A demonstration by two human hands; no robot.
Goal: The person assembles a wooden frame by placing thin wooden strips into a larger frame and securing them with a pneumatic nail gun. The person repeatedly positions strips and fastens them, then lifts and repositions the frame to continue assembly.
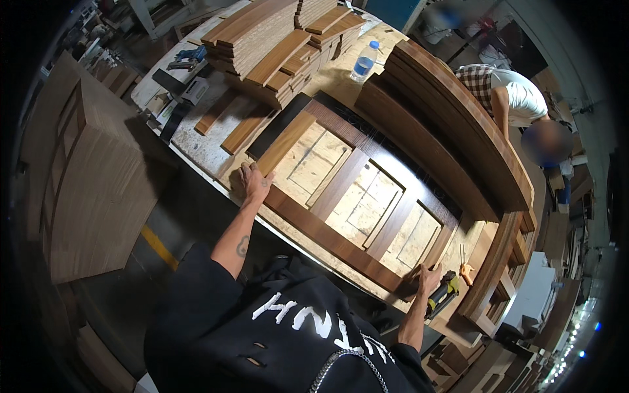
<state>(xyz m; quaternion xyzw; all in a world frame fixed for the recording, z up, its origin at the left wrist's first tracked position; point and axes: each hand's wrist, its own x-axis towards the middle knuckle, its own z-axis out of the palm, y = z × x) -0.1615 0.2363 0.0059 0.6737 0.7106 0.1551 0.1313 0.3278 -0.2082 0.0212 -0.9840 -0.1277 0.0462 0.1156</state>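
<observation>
A brown wooden panel frame (314,226) with three openings lies flat on the workbench in front of me. My left hand (254,183) grips its near left corner, where a lighter end piece (286,143) meets the long near rail. At the opposite end my right hand (428,281) holds the near right corner, fingers over the edge. Beside that hand is a yellow-green and black tool (443,295), perhaps a nail gun. An orange-handled tool (466,273) lies just beyond it. Pencil-like lines show on the pale board through the openings.
Stacked wooden strips (262,46) stand at the far left, near a water bottle (364,61). Long dark boards (452,118) are piled along the far side. Behind them a person in a white top (524,95) bends over. Large panels (98,177) stand on the left floor.
</observation>
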